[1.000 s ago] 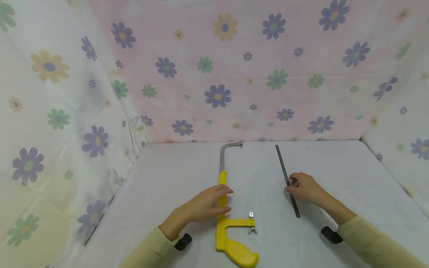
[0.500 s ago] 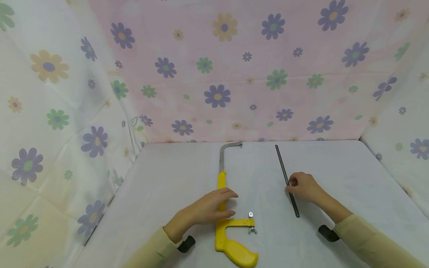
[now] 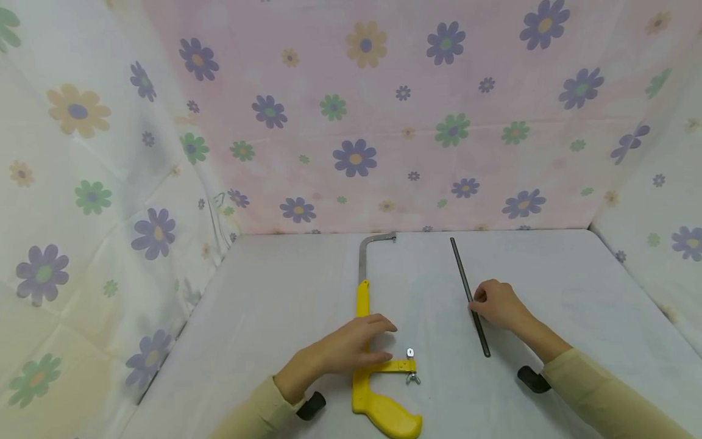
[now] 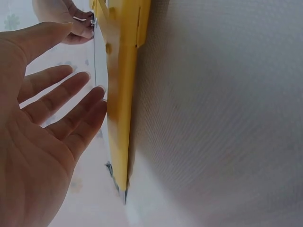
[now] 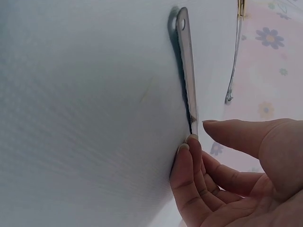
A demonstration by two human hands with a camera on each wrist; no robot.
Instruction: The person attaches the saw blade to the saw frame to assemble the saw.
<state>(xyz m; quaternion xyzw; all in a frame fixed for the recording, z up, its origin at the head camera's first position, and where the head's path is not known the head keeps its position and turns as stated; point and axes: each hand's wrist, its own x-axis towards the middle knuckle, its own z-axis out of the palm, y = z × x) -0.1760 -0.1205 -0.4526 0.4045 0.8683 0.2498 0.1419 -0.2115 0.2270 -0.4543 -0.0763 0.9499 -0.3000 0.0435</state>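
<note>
In the head view a yellow hacksaw frame (image 3: 361, 390) lies on the white table, its grey bow bending right at the far end and a wing nut (image 3: 413, 378) on its near arm. My left hand (image 3: 351, 346) hovers over the frame, fingers apart and loosely bent; in the left wrist view its fingertips come right up to the yellow bar (image 4: 120, 109). To the right lies a dark hacksaw blade (image 3: 462, 268), flat on the cloth. My right hand (image 3: 499, 305) is at the blade's middle. The right wrist view shows bent fingers (image 5: 182, 165) against the blade's edge, the thumb slightly apart.
A white cloth (image 3: 263, 274) covers the tabletop. Flowered fabric (image 3: 307, 122) stands as walls at the back and both sides. A black band piece (image 3: 311, 406) shows at the left wrist and another black piece (image 3: 533, 379) at the right.
My left hand has slid right and nearer along the hacksaw frame, its fingers past the bar. My right fingers have drawn in slightly at the blade. Frame and blade lie where they were.
</note>
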